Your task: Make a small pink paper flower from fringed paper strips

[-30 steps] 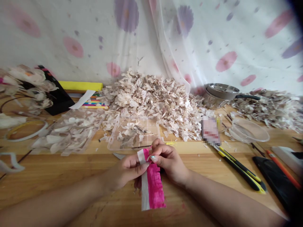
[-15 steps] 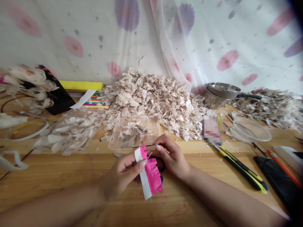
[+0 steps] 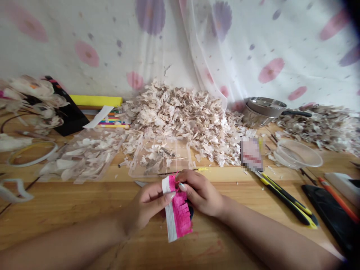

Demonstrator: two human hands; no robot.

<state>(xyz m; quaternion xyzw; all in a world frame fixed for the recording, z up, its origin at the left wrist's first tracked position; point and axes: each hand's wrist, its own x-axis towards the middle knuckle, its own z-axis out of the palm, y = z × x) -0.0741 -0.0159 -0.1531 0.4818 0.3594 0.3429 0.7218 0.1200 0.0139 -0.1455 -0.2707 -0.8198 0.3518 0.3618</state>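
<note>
A strip of crepe paper, bright pink with a white band down its left edge and a fringed right edge, hangs between both hands above the wooden table. My left hand pinches the white band near the top, thumb pressed on it. My right hand pinches the strip's upper pink edge with fingers closed. A dark object, partly hidden, lies under the paper beneath my right hand.
A large heap of pale husk pieces fills the back of the table, another heap at right. Clear plastic trays, a clear bowl, a metal pan, yellow-black cutters, a black phone and paper flowers surround the hands.
The pink strip hung long a second ago, then was lifted and tilted; now it hangs more upright and shorter. My right hand's pinch has shifted along the top edge.
</note>
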